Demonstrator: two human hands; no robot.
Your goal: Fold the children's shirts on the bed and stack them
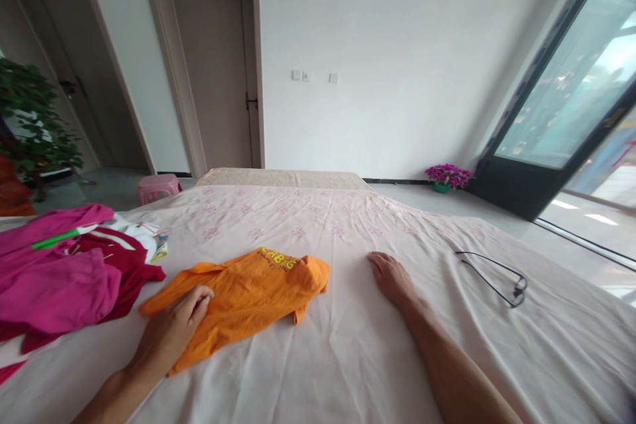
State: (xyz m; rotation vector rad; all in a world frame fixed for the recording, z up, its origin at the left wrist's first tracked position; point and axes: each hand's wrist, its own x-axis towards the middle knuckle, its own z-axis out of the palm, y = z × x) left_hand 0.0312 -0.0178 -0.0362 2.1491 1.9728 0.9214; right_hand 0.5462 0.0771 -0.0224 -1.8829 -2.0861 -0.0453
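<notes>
An orange T-shirt [248, 295] with yellow lettering lies crumpled on the pale pink bed sheet [348, 344]. My left hand [173, 328] rests on the shirt's near left part, fingers together and pressed flat on the cloth. My right hand [390, 275] lies palm down on the bare sheet, a little to the right of the shirt, fingers stretched out and holding nothing.
A heap of pink and dark red clothes [59, 271] lies at the left of the bed. A black wire hanger [497, 275] lies on the sheet at the right. Beyond the bed are a pink stool [159, 187], a door [218, 66], a potted plant [34, 119] and glass doors [571, 93].
</notes>
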